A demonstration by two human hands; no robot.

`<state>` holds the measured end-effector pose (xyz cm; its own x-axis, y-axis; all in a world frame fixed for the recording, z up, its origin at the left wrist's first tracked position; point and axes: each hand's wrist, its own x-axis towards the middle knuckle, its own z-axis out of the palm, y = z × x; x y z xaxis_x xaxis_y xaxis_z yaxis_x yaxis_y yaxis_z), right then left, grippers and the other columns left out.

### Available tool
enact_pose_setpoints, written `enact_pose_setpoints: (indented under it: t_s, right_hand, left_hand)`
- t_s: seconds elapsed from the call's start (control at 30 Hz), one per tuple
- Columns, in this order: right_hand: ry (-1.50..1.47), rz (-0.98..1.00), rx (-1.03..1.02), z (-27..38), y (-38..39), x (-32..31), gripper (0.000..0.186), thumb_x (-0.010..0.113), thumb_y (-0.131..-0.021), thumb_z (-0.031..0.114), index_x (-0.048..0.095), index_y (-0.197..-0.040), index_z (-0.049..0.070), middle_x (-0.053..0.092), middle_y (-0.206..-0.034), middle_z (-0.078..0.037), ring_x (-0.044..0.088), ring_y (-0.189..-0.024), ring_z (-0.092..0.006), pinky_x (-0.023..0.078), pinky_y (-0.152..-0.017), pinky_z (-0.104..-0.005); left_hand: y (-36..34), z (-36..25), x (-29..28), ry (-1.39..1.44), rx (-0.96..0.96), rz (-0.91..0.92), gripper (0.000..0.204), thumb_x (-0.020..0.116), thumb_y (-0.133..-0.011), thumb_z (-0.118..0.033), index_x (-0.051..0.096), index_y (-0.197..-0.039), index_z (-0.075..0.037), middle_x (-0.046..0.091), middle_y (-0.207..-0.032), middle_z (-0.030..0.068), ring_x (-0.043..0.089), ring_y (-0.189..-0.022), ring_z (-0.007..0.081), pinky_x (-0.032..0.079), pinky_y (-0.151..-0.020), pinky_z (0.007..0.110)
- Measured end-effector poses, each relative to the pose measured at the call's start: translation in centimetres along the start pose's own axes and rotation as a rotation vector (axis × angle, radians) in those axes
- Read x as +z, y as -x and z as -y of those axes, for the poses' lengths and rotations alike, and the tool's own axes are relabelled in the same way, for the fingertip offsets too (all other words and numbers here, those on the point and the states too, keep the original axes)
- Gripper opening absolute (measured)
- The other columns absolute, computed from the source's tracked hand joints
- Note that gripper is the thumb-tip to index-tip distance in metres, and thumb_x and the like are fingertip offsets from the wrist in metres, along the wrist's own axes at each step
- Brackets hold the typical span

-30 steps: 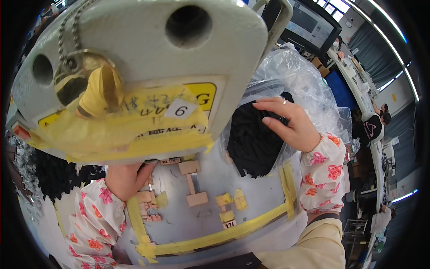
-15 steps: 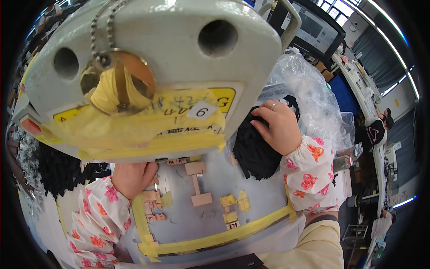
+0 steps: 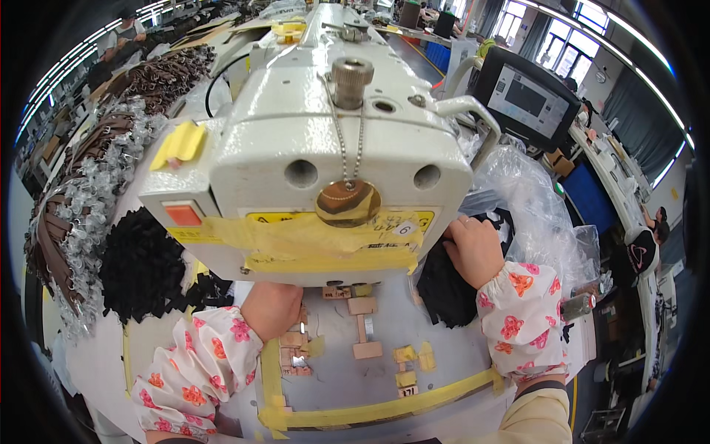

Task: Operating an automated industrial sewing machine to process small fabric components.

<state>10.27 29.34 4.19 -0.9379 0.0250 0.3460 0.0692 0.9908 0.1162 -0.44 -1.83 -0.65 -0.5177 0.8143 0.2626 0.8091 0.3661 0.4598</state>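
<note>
the right hand point(image 3: 475, 250) is at the black cloth pile point(image 3: 447, 296), seemingly a picking step, which calls for a fine pinch. the left hand point(image 3: 274, 311) is under the white machine point(image 3: 388, 152); i cannot tell either grip.

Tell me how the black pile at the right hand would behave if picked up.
The black pile would probably be floppy: its dull, uneven surface looks like loose cloth. It may shed pieces when lifted, since its lower edge looks ragged. Lying heaped, it seems unlikely to roll.
</note>
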Motion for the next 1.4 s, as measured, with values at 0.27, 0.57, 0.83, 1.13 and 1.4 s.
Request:
enact_pose_setpoints:
  t_s: [0.27, 0.57, 0.83, 1.13, 1.4]
  right_hand:
    - [-0.09, -0.072, 0.038, -2.0, 0.6, -0.1, 0.013, 0.067, -0.07, 0.019, 0.058, -0.068, 0.01, 0.059, -0.072, -0.006, 0.057, -0.077, -0.0232, 0.039, -0.064, -0.0373]
    - [-0.263, -0.243, -0.12, 8.2, 1.7, -4.0, 0.01, 0.056, -0.068, 0.016, 0.055, -0.066, 0.006, 0.056, -0.061, -0.006, 0.058, -0.062, -0.0204, 0.041, -0.055, -0.0341]
    - [-0.886, -0.043, -0.1, 12.5, 1.0, 2.7, 0.009, 0.059, -0.072, 0.012, 0.058, -0.072, 0.003, 0.06, -0.064, -0.013, 0.061, -0.064, -0.0311, 0.047, -0.055, -0.0393]
    - [-1.189, -0.09, -0.129, 12.4, 0.4, 3.7, 0.018, 0.062, -0.075, 0.014, 0.056, -0.089, 0.005, 0.061, -0.071, -0.011, 0.06, -0.066, -0.0332, 0.048, -0.06, -0.041]
    - [-0.904, -0.156, -0.297, 10.6, 0.6, 1.9, 0.017, 0.065, -0.072, 0.005, 0.062, -0.089, 0.004, 0.06, -0.078, -0.011, 0.059, -0.066, -0.0294, 0.048, -0.058, -0.0363]
  left_hand:
    - [-2.1, -1.5, 0.2, 0.041, 0.117, -0.102, 0.027, 0.05, -0.064, 0.008, 0.06, -0.084, -0.006, 0.059, -0.081, 0.0146, 0.056, -0.082, 0.0358, 0.044, -0.072, 0.041]
    - [-2.5, -3.0, -1.1, 0.122, -0.035, 0.076, 0.013, 0.039, -0.072, 0.004, 0.051, -0.077, 0.001, 0.05, -0.074, 0.0159, 0.049, -0.072, 0.0312, 0.038, -0.067, 0.037]
    - [-2.4, -2.9, -0.2, 0.184, 0.109, 0.105, 0.024, 0.038, -0.086, -0.018, 0.05, -0.08, 0.001, 0.047, -0.075, 0.0127, 0.045, -0.07, 0.0247, 0.034, -0.067, 0.032]
    - [-2.1, -2.1, -1.5, 0.288, -0.086, 0.134, 0.01, 0.055, -0.082, -0.006, 0.061, -0.087, 0.001, 0.059, -0.066, 0.0116, 0.057, -0.059, 0.0216, 0.044, -0.058, 0.029]
    - [-1.8, -0.5, -0.3, 0.438, 0.06, 0.012, 0.018, 0.055, -0.083, -0.008, 0.061, -0.098, -0.001, 0.061, -0.092, 0.0158, 0.057, -0.085, 0.0331, 0.045, -0.077, 0.038]
